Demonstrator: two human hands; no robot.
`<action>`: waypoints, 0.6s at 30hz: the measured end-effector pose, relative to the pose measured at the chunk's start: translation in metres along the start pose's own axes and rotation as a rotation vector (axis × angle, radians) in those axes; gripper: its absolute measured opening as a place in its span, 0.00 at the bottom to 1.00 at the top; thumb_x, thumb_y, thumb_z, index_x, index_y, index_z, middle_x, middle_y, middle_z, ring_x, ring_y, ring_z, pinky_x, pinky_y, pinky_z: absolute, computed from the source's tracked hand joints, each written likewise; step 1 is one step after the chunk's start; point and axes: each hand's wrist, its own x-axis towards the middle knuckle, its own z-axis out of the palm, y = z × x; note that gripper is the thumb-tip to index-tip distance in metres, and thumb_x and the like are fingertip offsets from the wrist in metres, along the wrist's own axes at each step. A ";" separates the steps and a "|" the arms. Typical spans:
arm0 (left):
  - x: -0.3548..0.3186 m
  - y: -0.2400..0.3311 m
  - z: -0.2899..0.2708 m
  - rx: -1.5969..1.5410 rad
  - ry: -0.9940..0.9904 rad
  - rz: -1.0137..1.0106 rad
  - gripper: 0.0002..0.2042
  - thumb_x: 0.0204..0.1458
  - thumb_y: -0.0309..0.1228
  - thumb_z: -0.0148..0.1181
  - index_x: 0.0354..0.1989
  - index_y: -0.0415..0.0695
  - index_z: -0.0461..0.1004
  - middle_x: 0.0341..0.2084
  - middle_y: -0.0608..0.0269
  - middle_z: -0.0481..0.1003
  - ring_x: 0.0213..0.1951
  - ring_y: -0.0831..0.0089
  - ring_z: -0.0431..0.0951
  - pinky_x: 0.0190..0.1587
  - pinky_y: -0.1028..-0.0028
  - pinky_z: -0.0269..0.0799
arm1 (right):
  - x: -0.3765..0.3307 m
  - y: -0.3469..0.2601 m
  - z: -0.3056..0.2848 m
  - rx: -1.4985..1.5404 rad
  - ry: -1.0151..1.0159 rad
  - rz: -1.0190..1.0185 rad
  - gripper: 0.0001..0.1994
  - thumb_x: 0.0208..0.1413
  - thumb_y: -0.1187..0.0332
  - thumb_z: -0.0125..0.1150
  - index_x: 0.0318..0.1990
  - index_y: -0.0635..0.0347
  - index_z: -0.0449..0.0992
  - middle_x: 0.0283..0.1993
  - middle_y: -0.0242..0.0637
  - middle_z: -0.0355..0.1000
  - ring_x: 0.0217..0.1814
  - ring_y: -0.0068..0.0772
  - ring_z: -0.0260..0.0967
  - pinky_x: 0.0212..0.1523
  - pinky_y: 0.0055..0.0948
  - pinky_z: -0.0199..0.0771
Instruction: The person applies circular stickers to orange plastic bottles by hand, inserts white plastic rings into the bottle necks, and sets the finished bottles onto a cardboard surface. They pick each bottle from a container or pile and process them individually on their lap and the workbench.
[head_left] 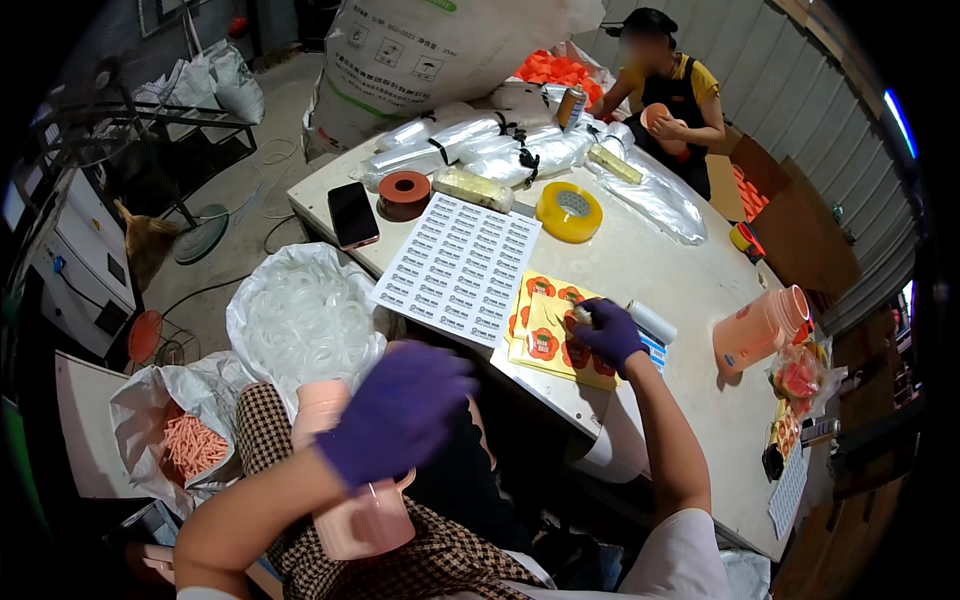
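A pink plastic jug lies tilted across my lap, with its middle hidden behind my left hand. That hand wears a purple glove and is smeared by motion, so its fingers and hold do not show. On the table, my right hand, also gloved in purple, is closed over a stack of yellow sheets with red round stickers. Something small and pale shows at its fingertips, too small to name. A white sheet of printed labels lies left of the yellow stack.
Beside me stand white sacks of clear rings and pink sticks. The table holds a phone, brown tape, yellow tape, plastic-wrapped bundles and another pink jug. A co-worker sits across, holding a pink piece.
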 end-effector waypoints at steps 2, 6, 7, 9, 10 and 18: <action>0.049 0.024 0.047 0.001 -0.121 0.099 0.26 0.46 0.30 0.68 0.57 0.43 0.74 0.56 0.53 0.74 0.59 0.55 0.72 0.65 0.57 0.64 | -0.008 0.004 -0.013 0.019 0.150 -0.134 0.14 0.54 0.69 0.66 0.49 0.56 0.82 0.40 0.44 0.72 0.40 0.46 0.75 0.44 0.39 0.75; 0.109 0.042 0.137 0.122 -0.217 0.123 0.29 0.56 0.44 0.62 0.63 0.42 0.70 0.61 0.53 0.71 0.66 0.57 0.68 0.69 0.56 0.59 | -0.045 0.024 -0.037 -0.218 0.388 -0.441 0.20 0.57 0.71 0.63 0.58 0.46 0.78 0.45 0.47 0.76 0.41 0.48 0.77 0.40 0.41 0.78; 0.116 0.041 0.157 0.138 -0.227 0.074 0.29 0.58 0.46 0.59 0.64 0.42 0.69 0.62 0.53 0.71 0.67 0.57 0.67 0.70 0.55 0.57 | -0.056 0.030 -0.038 -0.258 0.368 -0.415 0.23 0.58 0.70 0.63 0.62 0.43 0.75 0.46 0.47 0.77 0.40 0.49 0.78 0.39 0.42 0.79; 0.115 0.033 0.184 0.172 -0.211 0.023 0.30 0.61 0.49 0.54 0.66 0.43 0.68 0.64 0.53 0.69 0.69 0.58 0.65 0.72 0.54 0.53 | -0.071 0.038 -0.037 -0.454 0.151 -0.123 0.34 0.60 0.63 0.63 0.73 0.33 0.60 0.42 0.45 0.81 0.36 0.53 0.80 0.36 0.47 0.82; 0.109 0.027 0.194 0.194 -0.213 0.015 0.30 0.62 0.50 0.52 0.66 0.43 0.67 0.66 0.53 0.68 0.70 0.59 0.64 0.73 0.53 0.52 | -0.077 0.041 -0.034 -0.516 0.109 -0.070 0.33 0.59 0.61 0.63 0.72 0.35 0.60 0.38 0.44 0.81 0.34 0.55 0.79 0.35 0.48 0.81; 0.096 0.015 0.223 0.204 -0.193 0.017 0.30 0.63 0.50 0.49 0.69 0.43 0.66 0.71 0.53 0.63 0.73 0.61 0.59 0.76 0.48 0.42 | -0.067 0.040 -0.024 -0.481 0.070 -0.091 0.24 0.59 0.55 0.65 0.58 0.53 0.67 0.48 0.48 0.78 0.43 0.52 0.79 0.40 0.46 0.79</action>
